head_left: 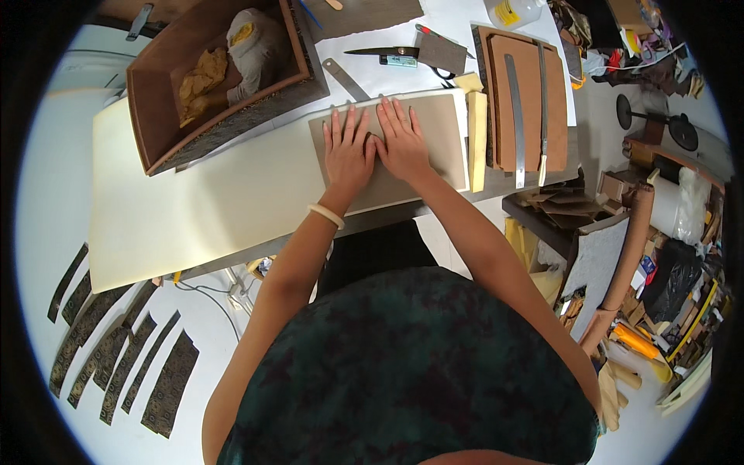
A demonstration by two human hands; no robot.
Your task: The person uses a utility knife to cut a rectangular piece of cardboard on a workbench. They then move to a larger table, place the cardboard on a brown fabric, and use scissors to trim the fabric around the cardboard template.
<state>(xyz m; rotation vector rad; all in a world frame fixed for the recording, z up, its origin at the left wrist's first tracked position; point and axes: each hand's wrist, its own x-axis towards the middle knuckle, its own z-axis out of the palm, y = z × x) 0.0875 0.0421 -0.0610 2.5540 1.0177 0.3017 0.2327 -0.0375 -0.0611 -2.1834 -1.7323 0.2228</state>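
My left hand (349,151) lies with fingers stretched on a greige rectangular sheet (442,167), which rests over a long cream sheet (186,225) on the table. My right hand (399,143) lies on the same greige sheet, fingers extended, its thumb close to the left one. The fingertips of both reach the sheet's far edge. Just right of it is a long pale yellow block (477,143). Beyond the hands lie a metal ruler (345,77), a dark blade (380,51) and a small grey piece (442,54).
A brown box (147,101) with crumpled paper and cloth stands at back left; brown boards with metal strips (492,93) lie right, near a bottle (515,12). Dark patterned pieces (167,387) lie on the left floor. Cluttered scraps and rolls (639,209) fill the right side.
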